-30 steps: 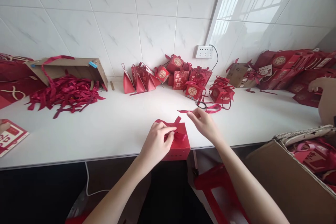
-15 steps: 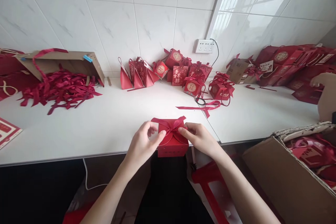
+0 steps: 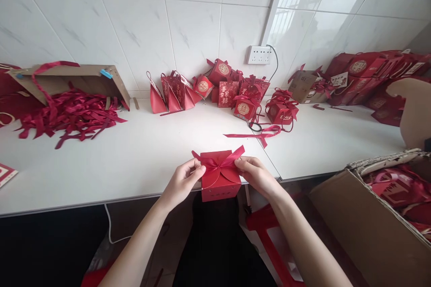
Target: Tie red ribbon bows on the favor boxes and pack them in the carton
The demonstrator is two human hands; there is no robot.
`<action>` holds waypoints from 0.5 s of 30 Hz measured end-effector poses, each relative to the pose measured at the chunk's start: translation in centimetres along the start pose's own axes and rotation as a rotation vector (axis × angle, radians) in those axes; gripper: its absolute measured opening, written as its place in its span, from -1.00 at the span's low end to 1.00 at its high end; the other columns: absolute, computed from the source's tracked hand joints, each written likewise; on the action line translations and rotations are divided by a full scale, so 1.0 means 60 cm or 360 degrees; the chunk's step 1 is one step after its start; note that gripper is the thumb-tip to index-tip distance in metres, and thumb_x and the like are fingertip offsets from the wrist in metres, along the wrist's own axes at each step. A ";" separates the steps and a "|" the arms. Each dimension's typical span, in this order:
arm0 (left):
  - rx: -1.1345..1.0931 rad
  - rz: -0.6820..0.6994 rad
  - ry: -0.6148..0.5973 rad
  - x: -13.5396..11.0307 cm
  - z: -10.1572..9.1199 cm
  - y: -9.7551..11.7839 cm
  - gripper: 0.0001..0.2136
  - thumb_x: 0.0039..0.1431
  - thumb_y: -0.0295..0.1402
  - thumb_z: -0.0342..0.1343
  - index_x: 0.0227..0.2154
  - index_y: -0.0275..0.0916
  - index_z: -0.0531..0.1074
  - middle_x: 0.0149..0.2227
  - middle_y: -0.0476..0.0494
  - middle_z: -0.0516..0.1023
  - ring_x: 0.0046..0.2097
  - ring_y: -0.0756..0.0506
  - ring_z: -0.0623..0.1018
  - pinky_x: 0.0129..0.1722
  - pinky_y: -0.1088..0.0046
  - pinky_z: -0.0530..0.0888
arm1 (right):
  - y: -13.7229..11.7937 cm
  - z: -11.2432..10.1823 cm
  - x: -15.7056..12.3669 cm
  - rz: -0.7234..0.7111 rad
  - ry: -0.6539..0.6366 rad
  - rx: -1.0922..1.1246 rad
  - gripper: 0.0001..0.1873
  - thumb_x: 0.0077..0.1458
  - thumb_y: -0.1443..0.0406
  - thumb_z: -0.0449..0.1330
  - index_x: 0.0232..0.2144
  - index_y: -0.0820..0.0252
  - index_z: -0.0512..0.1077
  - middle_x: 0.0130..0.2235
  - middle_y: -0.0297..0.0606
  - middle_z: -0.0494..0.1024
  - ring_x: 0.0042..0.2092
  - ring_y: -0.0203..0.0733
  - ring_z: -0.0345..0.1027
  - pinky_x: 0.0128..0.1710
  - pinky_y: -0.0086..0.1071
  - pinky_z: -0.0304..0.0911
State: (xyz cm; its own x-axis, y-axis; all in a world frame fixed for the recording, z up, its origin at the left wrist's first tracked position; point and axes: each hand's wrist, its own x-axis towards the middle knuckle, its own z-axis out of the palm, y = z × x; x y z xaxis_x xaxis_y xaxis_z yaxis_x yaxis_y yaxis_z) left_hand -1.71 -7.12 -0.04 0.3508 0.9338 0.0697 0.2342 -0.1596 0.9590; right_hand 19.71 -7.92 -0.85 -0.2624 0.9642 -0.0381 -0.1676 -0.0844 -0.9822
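A small red gift box (image 3: 222, 188) sits at the table's front edge, its rounded top flaps folded inward. Across its top runs a red satin ribbon (image 3: 218, 166), gathered in a knot at the middle. My left hand (image 3: 186, 177) is closed, pinching the ribbon on the left side of the knot. On the other side, my right hand (image 3: 252, 172) pinches the ribbon between thumb and fingers, with one tail sticking up past the fingertips. The box's lower front overhangs the edge above my lap.
Loose ribbons (image 3: 74, 112) spill from a tipped wooden box (image 3: 119, 85) at left. Finished red boxes (image 3: 224, 94) stand along the wall. A cut ribbon (image 3: 266, 133) lies ahead. At right are a cardboard carton (image 3: 350, 206) and part of another person's arm (image 3: 415, 107).
Both hands have closed on the ribbon, and its right tail is drawn up and outward. My left fingers, loosely spread before, now pinch. The view has shifted slightly.
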 end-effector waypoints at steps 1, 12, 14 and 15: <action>-0.0009 0.0009 0.0000 0.000 -0.001 -0.002 -0.68 0.15 -0.15 -0.03 -0.59 -0.21 0.09 -0.57 0.10 0.02 -0.53 0.06 0.03 -0.53 0.51 0.06 | 0.003 -0.001 0.001 -0.0004 0.0004 0.0060 -0.59 -0.03 0.08 0.19 -0.65 0.17 0.13 -0.55 -0.43 0.10 -0.48 -0.35 -0.05 -0.43 -0.41 -0.02; -0.0147 -0.0013 0.0059 0.005 0.004 -0.017 -0.68 0.10 -0.15 0.01 -0.62 -0.20 0.09 -0.60 0.11 0.03 -0.55 0.06 0.05 -0.54 0.51 0.09 | 0.028 -0.002 0.014 -0.0037 0.0186 0.0292 -0.57 -0.23 0.16 0.24 -0.77 0.14 0.05 -0.62 -0.45 0.00 -0.53 -0.35 -0.10 -0.46 -0.37 0.04; -0.0224 -0.0042 0.0012 0.007 -0.001 -0.019 -0.68 0.11 -0.13 -0.01 -0.61 -0.21 0.13 -0.57 0.07 0.12 -0.51 0.04 0.16 -0.49 0.50 0.18 | 0.028 -0.011 0.009 -0.0045 0.0140 0.0225 -0.66 -0.18 0.14 0.26 -0.69 0.15 0.20 -0.58 -0.41 0.14 -0.49 -0.32 0.03 -0.39 -0.35 0.11; -0.0271 -0.0057 -0.0014 0.008 -0.004 -0.020 -0.68 0.12 -0.10 -0.03 -0.59 -0.21 0.16 -0.54 0.05 0.18 -0.47 0.03 0.23 -0.44 0.49 0.24 | 0.025 -0.017 0.005 -0.0067 0.0117 0.0157 -0.71 -0.15 0.13 0.27 -0.62 0.17 0.28 -0.53 -0.39 0.22 -0.45 -0.30 0.10 -0.35 -0.35 0.13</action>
State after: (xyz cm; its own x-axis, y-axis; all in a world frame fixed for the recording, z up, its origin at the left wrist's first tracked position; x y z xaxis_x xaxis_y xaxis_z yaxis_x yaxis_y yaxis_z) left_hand -2.04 -6.38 -1.10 0.3530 0.9350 0.0333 0.0901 -0.0694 0.9935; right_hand 20.35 -7.52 -2.51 -0.1834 0.9829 -0.0142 -0.2708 -0.0644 -0.9605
